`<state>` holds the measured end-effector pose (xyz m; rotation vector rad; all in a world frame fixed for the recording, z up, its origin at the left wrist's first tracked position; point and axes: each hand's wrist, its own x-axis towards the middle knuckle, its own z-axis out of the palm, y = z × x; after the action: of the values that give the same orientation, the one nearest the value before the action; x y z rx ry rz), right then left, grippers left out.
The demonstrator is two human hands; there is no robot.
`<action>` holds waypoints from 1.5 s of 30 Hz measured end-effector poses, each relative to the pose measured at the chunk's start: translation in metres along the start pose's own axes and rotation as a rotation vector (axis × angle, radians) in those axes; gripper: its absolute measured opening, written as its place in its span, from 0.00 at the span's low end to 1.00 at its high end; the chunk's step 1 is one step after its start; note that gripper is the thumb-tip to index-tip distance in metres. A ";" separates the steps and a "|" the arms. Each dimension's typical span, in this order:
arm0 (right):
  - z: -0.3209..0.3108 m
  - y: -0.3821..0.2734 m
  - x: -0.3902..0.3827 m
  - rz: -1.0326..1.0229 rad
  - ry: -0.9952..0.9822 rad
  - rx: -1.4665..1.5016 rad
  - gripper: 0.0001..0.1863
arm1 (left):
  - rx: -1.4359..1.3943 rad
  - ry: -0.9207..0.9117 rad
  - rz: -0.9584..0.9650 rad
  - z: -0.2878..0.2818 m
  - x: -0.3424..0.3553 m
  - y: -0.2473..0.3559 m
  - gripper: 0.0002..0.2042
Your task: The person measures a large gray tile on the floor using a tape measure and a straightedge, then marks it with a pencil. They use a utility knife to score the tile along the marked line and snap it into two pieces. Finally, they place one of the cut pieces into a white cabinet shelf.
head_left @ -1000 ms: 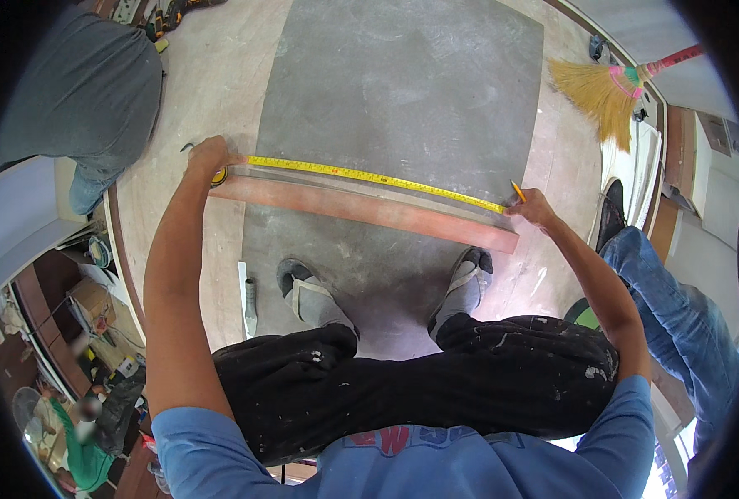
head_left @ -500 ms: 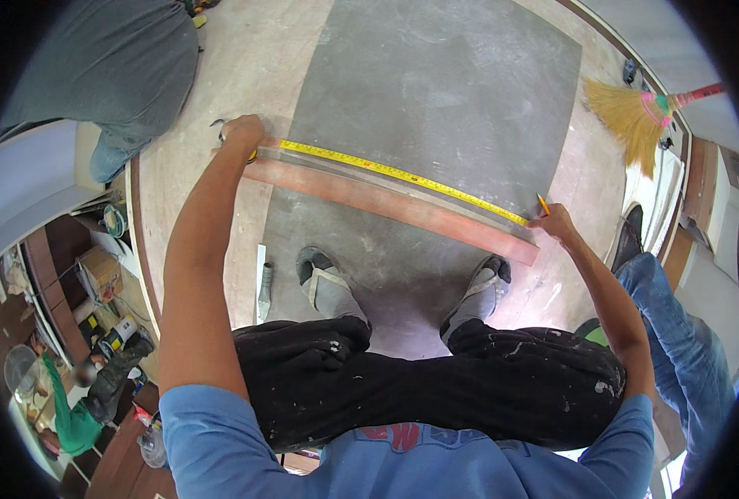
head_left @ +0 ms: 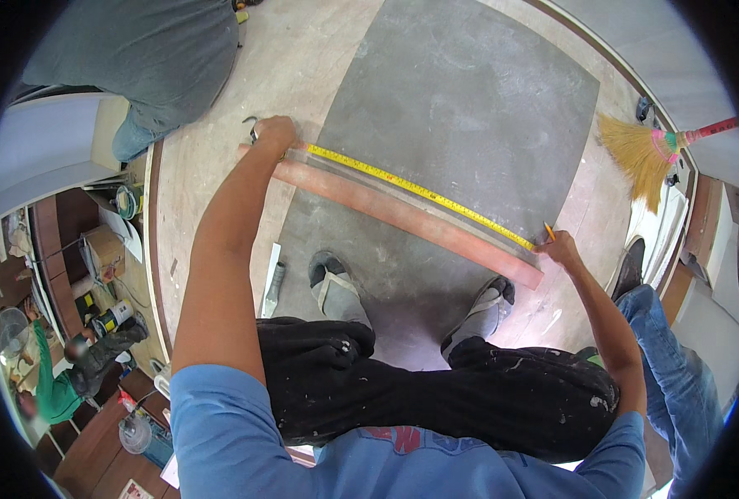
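A yellow tape measure (head_left: 419,192) is stretched over a long reddish wooden strip (head_left: 419,229), which lies slantwise across a grey sheet (head_left: 469,91) on the floor. My left hand (head_left: 276,135) closes round the tape's case at the strip's left end; the case is mostly hidden by my fingers, and a dark hooked piece sticks out beside them. At the other end my right hand (head_left: 559,249) pinches the tape's tip, with an orange pencil (head_left: 549,232) standing up between its fingers. My feet stand on the near side of the strip.
A straw broom (head_left: 640,154) lies at the right. Another person's jeans leg (head_left: 669,341) is near my right arm; a person in dark clothes (head_left: 141,54) bends at the upper left. A dark-handled tool (head_left: 275,285) lies left of my feet. Farther left, a person in green (head_left: 53,382) is among clutter.
The view has tilted and shifted, so the floor, strip and hands appear farther right and lower. Both hands keep their hold on the tape, which stays stretched along the strip.
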<state>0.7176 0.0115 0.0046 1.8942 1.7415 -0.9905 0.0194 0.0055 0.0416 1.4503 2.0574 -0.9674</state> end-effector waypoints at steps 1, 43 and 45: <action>0.000 -0.007 -0.003 -0.031 0.014 -0.028 0.22 | 0.000 0.011 0.012 0.003 -0.003 -0.004 0.35; -0.086 0.032 0.037 0.062 0.323 0.557 0.26 | -0.752 -0.379 0.936 -0.024 -0.066 0.244 0.31; -0.075 0.063 0.025 0.157 0.241 0.584 0.25 | -0.581 -0.429 0.954 -0.031 -0.058 0.210 0.31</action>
<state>0.7967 0.0713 0.0259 2.5571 1.4919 -1.3628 0.2374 0.0356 0.0409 1.4563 0.9842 -0.2113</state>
